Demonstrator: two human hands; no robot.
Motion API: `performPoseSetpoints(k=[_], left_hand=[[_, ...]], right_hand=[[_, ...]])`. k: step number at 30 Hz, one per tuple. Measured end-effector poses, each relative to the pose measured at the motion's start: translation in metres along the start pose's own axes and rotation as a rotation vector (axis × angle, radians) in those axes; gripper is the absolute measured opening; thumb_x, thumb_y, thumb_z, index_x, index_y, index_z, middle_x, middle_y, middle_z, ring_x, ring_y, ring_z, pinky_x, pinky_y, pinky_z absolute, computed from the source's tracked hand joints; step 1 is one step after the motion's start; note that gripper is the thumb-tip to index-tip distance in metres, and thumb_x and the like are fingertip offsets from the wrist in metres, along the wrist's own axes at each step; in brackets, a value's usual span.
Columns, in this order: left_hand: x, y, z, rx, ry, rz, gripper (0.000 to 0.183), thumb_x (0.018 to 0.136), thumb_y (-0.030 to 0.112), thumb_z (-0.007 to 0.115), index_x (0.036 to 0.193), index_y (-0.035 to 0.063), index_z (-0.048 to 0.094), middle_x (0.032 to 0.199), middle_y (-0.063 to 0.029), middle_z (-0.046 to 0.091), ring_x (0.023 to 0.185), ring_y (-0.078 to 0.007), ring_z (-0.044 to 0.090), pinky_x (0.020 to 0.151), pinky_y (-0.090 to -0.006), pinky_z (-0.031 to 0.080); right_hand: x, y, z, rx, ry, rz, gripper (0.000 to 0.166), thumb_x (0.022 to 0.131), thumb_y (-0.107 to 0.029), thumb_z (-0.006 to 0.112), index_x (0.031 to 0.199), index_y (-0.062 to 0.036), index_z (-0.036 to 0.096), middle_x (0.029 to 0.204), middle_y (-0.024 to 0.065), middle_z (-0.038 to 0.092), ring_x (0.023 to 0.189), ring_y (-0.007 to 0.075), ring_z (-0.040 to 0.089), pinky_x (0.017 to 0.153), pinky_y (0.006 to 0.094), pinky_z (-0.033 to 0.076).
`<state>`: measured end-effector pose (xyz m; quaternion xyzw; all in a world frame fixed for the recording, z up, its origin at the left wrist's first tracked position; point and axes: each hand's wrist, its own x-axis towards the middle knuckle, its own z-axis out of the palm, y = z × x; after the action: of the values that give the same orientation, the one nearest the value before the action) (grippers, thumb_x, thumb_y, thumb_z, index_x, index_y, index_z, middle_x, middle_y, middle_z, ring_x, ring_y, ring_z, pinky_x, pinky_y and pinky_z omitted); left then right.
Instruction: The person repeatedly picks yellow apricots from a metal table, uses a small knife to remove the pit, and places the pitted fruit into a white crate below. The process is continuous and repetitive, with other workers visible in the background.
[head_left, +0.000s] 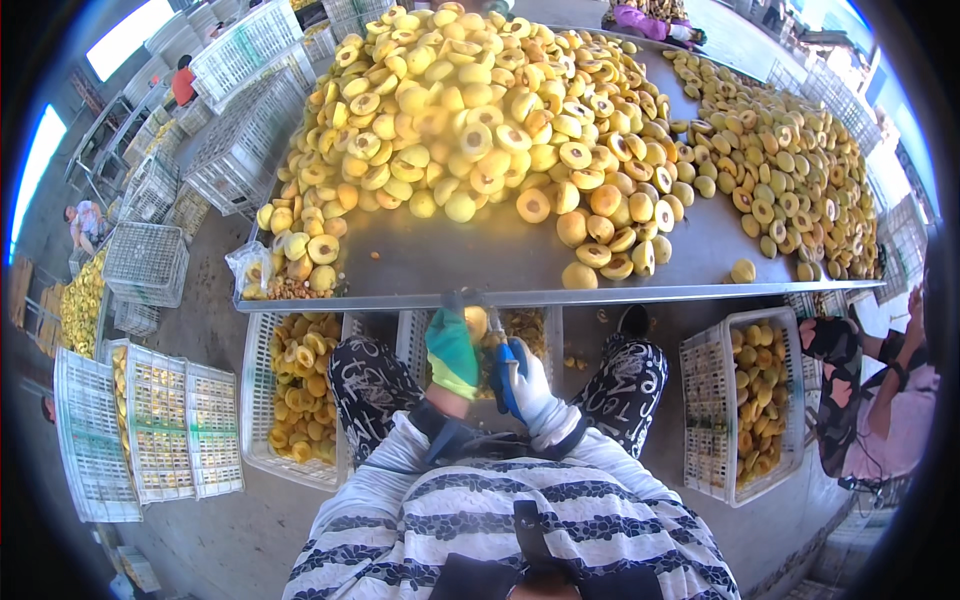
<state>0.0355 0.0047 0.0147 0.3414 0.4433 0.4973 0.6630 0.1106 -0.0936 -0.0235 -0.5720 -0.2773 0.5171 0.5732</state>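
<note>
My left hand (454, 352), in a green and yellow glove, holds a yellow stone-fruit half (475, 322) just below the front edge of a metal table (450, 262). Close beside it, my right hand (529, 379), in a white and blue glove, grips a blue-handled tool (511, 360) whose metal end points up near the fruit. What the tip touches cannot be made out. Beneath both hands stands a plastic crate (555, 337) with fruit scraps in it. A large heap of halved yellow fruit (472, 112) covers much of the table, many halves showing brown centres.
A second fruit heap (787, 157) lies at the table's right. Crates of fruit halves stand left (256, 420) and right (795, 420) of my legs. A clear plastic bag (247, 262) sits at the table's left corner. A seated person (885, 420) is at the far right.
</note>
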Motion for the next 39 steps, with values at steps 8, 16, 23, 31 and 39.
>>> performPoseSetpoints(k=[8,16,23,31,39], left_hand=[[-0.009,0.003,-0.004,0.058,-0.106,-0.067,0.042,0.096,0.047,0.055,0.098,0.0067,0.067,0.070,0.0036,0.057,0.057,-0.0034,0.048,0.048,-0.0194,0.037],[0.016,-0.007,-0.059,0.792,-0.407,0.463,0.039,0.085,0.002,0.057,0.123,0.0085,0.059,0.097,-0.0036,0.067,0.081,-0.0149,0.063,0.073,-0.0278,0.052],[0.047,0.119,-0.144,1.521,0.178,0.664,0.029,0.088,0.022,0.062,0.106,0.0005,0.063,0.117,-0.0203,0.061,0.099,-0.0335,0.062,0.084,-0.0455,0.049],[0.118,0.067,0.032,1.207,-0.427,0.595,0.038,0.086,0.024,0.059,0.120,0.0067,0.060,0.107,-0.0196,0.065,0.099,-0.0350,0.063,0.086,-0.0398,0.049],[0.168,-0.036,0.154,1.326,-0.315,0.556,0.062,0.071,0.027,0.076,0.122,0.0001,0.053,0.114,-0.0249,0.061,0.100,-0.0417,0.060,0.085,-0.0445,0.048]], right_hand=[[-0.005,-0.012,0.012,-0.574,0.038,-0.452,0.025,0.089,-0.021,0.056,0.106,-0.0041,0.050,0.066,0.0186,0.060,0.054,0.0371,0.059,0.048,0.0451,0.045],[0.010,0.003,-0.014,1.250,-0.881,0.620,0.044,0.101,-0.045,0.040,0.102,-0.0030,0.054,0.062,0.0011,0.045,0.040,0.0082,0.036,0.033,0.0213,0.031],[0.040,0.065,-0.032,1.221,-0.199,0.747,0.037,0.093,-0.042,0.058,0.101,-0.0058,0.056,0.066,0.0005,0.048,0.050,0.0102,0.046,0.040,0.0254,0.038],[0.048,0.082,-0.038,1.145,0.088,0.607,0.038,0.094,-0.047,0.056,0.101,-0.0094,0.057,0.075,0.0002,0.054,0.058,0.0119,0.049,0.047,0.0244,0.041],[0.037,0.049,-0.034,0.838,0.126,0.418,0.042,0.089,-0.054,0.061,0.093,-0.0124,0.054,0.070,0.0020,0.050,0.055,0.0140,0.047,0.047,0.0273,0.039]])
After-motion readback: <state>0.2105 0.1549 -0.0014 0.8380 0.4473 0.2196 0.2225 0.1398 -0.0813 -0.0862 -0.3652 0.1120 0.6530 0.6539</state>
